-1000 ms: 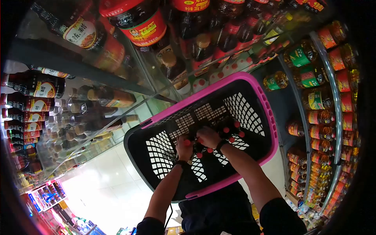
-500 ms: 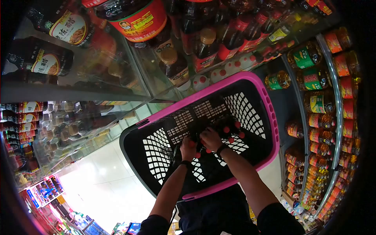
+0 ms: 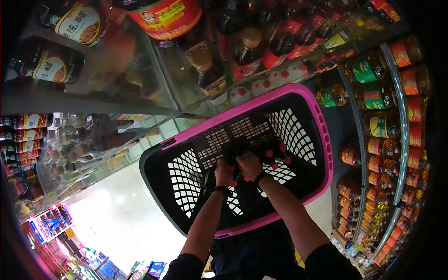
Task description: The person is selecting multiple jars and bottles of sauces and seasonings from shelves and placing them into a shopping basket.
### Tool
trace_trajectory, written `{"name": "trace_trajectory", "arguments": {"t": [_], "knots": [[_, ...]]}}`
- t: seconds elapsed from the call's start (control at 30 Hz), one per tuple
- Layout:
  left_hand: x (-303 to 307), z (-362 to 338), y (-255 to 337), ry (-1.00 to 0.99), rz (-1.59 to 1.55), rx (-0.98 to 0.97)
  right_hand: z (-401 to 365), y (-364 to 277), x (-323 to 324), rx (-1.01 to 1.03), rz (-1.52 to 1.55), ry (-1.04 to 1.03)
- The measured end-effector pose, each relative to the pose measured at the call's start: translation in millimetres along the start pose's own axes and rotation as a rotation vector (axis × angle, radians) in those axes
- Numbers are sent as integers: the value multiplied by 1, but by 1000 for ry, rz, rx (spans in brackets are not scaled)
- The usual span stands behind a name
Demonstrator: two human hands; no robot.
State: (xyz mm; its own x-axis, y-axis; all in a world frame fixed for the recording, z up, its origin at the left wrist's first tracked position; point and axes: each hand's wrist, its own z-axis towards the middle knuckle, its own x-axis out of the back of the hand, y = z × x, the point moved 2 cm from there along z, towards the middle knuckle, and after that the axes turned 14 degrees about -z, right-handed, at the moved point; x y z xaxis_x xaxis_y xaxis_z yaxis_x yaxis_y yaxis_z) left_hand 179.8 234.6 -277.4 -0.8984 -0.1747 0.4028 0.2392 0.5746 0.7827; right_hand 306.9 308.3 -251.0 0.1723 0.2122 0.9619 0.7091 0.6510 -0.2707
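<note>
Both hands reach down into a black lattice shopping basket with a pink rim (image 3: pixel 322 135). Inside, several dark bottles with red caps (image 3: pixel 269 153) stand or lean close together. My left hand (image 3: pixel 223 173) is closed around a dark bottle, whose red cap shows by the fingers. Beside it, my right hand (image 3: pixel 249 165) has its fingers curled down among the dark bottles; what they grip is hidden by the hand and the shadow. More red caps show just right of my right hand and below, between the two hands.
Glass shelves (image 3: pixel 163 70) with soy sauce and vinegar bottles (image 3: pixel 51 67) run along the top and left. On the right, metal-railed shelves hold oil bottles (image 3: pixel 382 125). Pale floor tiles (image 3: pixel 119 205) lie at lower left, with a lit display (image 3: pixel 51 224) beyond.
The view has shifted slightly, and the basket's left end appears a little further left. Both hands stay among the bottles, with only a small shift.
</note>
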Motion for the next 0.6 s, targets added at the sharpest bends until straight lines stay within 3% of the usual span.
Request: {"name": "trace_trajectory", "arguments": {"t": [0.1, 0.2, 0.27, 0.33, 0.37, 0.43, 0.6], "knots": [[4, -5, 13, 51, 0, -167, 5, -9, 19, 20, -68, 18], [-3, -12, -3, -52, 177, -194, -2, -10, 13, 42, -163, 87], [-3, -15, 0, 15, 112, -150, -8, -11, 4, 63, -199, 148], [0, -17, 7, -71, 95, 2, -10, -9, -3, -28, -177, -177], [-1, -16, 3, -68, 91, -1, -9, -11, 2, -25, -182, -175], [-2, -16, -2, -27, 92, -194, -9, -17, 12, 2, -231, -101], [12, -13, 14, -137, 30, -117, -8, -24, 30, 8, -153, -55]]}}
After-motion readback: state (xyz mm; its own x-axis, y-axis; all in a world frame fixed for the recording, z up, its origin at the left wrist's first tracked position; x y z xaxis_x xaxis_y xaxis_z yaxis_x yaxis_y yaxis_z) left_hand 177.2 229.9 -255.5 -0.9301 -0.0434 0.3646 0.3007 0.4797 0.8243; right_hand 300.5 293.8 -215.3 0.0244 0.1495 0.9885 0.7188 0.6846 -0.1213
